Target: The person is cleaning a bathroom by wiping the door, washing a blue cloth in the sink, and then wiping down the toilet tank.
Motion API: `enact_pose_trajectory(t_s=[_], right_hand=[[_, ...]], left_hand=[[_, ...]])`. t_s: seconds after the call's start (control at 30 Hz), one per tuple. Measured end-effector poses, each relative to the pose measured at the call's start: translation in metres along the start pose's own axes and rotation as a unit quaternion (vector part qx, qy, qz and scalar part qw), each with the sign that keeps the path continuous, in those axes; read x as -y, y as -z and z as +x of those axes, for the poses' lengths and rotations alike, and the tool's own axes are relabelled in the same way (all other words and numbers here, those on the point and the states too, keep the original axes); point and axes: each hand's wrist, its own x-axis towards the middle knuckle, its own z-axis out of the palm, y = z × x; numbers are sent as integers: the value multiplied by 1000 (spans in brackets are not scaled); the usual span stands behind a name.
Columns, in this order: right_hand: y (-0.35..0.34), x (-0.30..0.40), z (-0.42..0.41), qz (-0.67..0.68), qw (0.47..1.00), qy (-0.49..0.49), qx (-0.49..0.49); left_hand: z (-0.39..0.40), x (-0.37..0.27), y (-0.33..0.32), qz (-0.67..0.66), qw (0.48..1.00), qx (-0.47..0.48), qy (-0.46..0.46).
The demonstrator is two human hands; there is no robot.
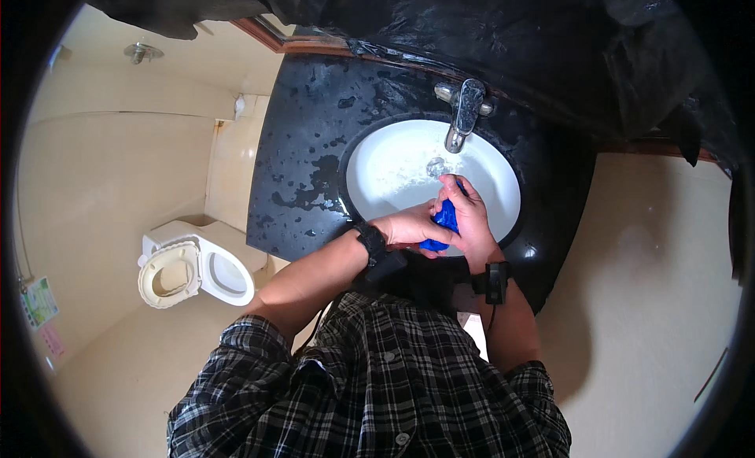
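A bunched, wet-looking blue cloth (446,216) is gripped between both my hands over the near side of a white oval washbasin (377,157). My left hand (413,225) comes from the left with its fingers around the lower part of the cloth. On the right, my right hand (470,213) closes around the upper part, its fingers towards the drain (436,167). Suds or water drops lie on the basin's floor. A chrome single-lever faucet (465,113) stands behind the basin; no running stream is visible from it.
The black stone countertop (301,133) around the basin has water puddles on its left part. Black plastic sheeting (501,39) hangs behind the faucet, over a wooden frame. To the left stands a white toilet (227,275) with its lid raised. A beige wall lies at the right.
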Motion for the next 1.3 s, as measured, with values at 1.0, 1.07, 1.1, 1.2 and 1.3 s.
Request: enact_pose_trajectory(t_s=[1.0,1.07,1.1,1.2,1.3], right_hand=[[1,53,-57,93,982,-8,163],[9,51,-55,55,989,-11,135],[13,52,-53,-4,993,-35,111],[15,47,-48,-72,994,-39,77],[20,40,-41,-111,990,-3,89]], left_hand=[[-7,-8,-54,-234,963,127,38],[-4,-2,-53,-225,967,118,26],[-1,-1,-54,-211,971,102,42],[8,2,-56,-183,978,69,73],[26,12,-54,-91,991,43,86]])
